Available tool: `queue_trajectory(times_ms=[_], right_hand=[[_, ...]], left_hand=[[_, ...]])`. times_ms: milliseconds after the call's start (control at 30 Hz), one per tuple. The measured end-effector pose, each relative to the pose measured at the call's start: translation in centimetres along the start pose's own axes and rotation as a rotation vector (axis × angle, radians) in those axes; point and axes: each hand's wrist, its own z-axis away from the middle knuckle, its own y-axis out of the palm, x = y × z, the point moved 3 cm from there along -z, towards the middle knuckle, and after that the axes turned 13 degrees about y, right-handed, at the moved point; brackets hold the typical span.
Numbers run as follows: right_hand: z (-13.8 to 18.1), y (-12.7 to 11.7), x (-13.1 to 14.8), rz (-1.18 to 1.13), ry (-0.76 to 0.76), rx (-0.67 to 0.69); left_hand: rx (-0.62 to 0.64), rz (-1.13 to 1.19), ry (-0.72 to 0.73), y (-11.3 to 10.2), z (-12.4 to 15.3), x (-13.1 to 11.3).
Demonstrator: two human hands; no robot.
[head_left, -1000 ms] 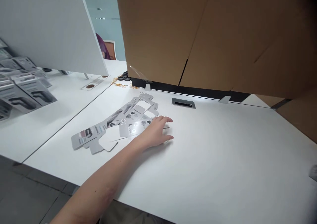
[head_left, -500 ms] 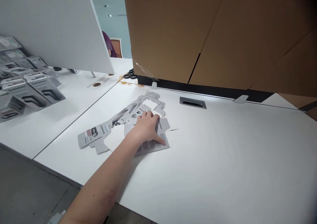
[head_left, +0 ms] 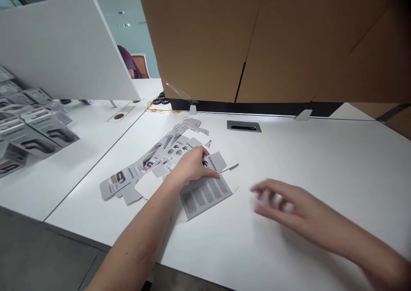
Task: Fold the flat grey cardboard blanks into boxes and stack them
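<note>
My left hand [head_left: 195,164] grips a flattened printed carton [head_left: 207,194] by its upper part, thumb on top and fingers beyond the edge. The carton, grey with dark text panels, is tilted a little off the pile. Beneath and to the left of it, several more flat cartons [head_left: 150,154] lie fanned out on the white table. To the right, my right hand [head_left: 279,201] hovers over the table, blurred by motion. Its fingers are curved and apart from the thumb, with nothing between them.
Several folded boxes [head_left: 48,130] stand at the left by a white divider [head_left: 64,51]. A large cardboard sheet [head_left: 205,42] rises behind the table. Black rings [head_left: 161,100] and yellow rubber bands [head_left: 157,110] lie at the back. A cable slot [head_left: 244,126] is set in the tabletop. A person in purple [head_left: 130,64] is partly visible behind.
My right hand has come into view from the right. The left hand has drawn the top carton slightly towards the right and nearer me, showing more of its text panel.
</note>
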Motion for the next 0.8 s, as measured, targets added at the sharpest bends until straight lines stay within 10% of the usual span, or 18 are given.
queue_trajectory(times_ms=[200,800], right_hand=[[-8.6,7.5,2.0,0.014,-0.068,-0.254],[-8.5,7.8,-1.0,-0.424,-0.067,-0.231]], left_hand=[[-0.195,0.109,0.02,0.9,-0.5,0.0],[-0.398,0.336,0.2,2.0,-1.4,-0.4]])
